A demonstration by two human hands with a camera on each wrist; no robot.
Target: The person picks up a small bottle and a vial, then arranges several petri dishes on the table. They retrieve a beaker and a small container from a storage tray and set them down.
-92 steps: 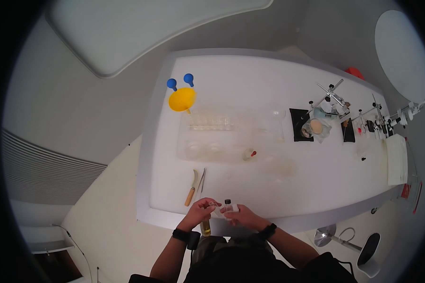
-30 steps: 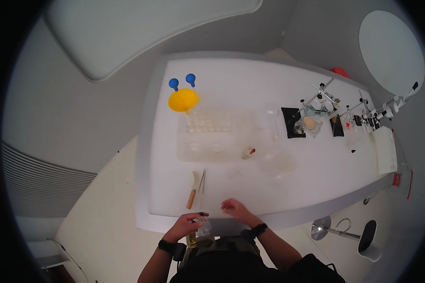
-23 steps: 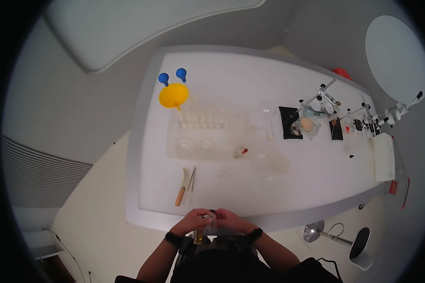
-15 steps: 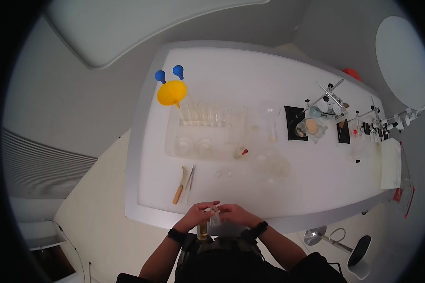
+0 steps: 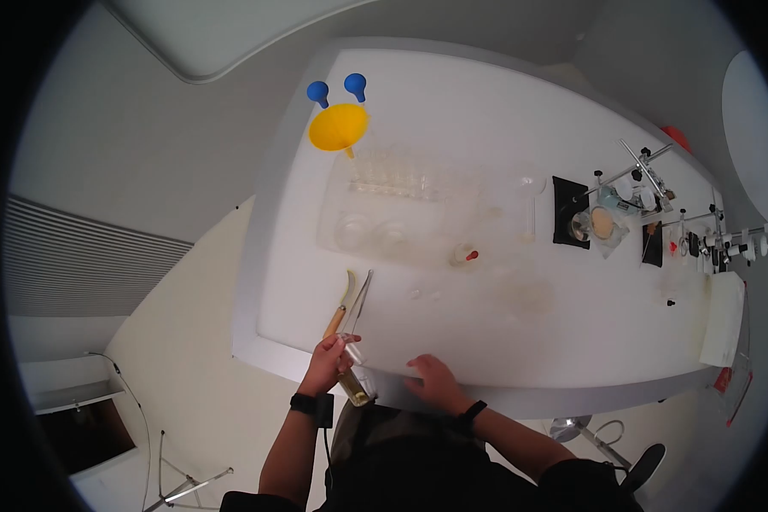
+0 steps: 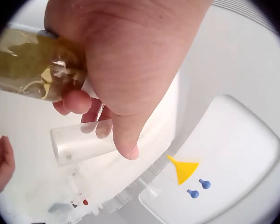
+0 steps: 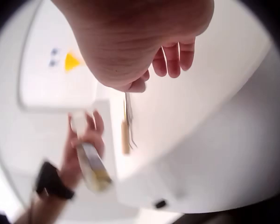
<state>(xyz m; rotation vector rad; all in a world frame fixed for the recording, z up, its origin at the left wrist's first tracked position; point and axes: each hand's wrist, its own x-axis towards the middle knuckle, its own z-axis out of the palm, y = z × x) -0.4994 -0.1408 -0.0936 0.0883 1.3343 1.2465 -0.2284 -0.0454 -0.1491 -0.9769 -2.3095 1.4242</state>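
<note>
My left hand point(image 5: 322, 365) grips a bottle of yellowish liquid point(image 5: 354, 389), tilted beside the table's front edge. Between its thumb and fingers it also holds a small clear vial point(image 5: 351, 350), which the left wrist view shows as a transparent cylinder point(image 6: 84, 141) lying across the fingertips. The contents of the vial cannot be made out. My right hand point(image 5: 438, 384) hovers over the front edge, apart from the left, its fingers loosely bent around nothing. In the right wrist view a small black object point(image 7: 160, 204) appears below the edge; what it is, I cannot tell.
A curved knife with a wooden handle point(image 5: 335, 322) and metal tweezers point(image 5: 363, 293) lie just beyond my left hand. Farther back are a yellow funnel point(image 5: 339, 127), two blue bulbs, glass tubes and a red-topped dropper bottle point(image 5: 464, 255). Metal stands point(image 5: 646, 166) occupy the right side.
My hands, close together at the clear vial half a second ago, have separated. The left has moved left toward the knife and the right has moved right. The head view has shifted.
</note>
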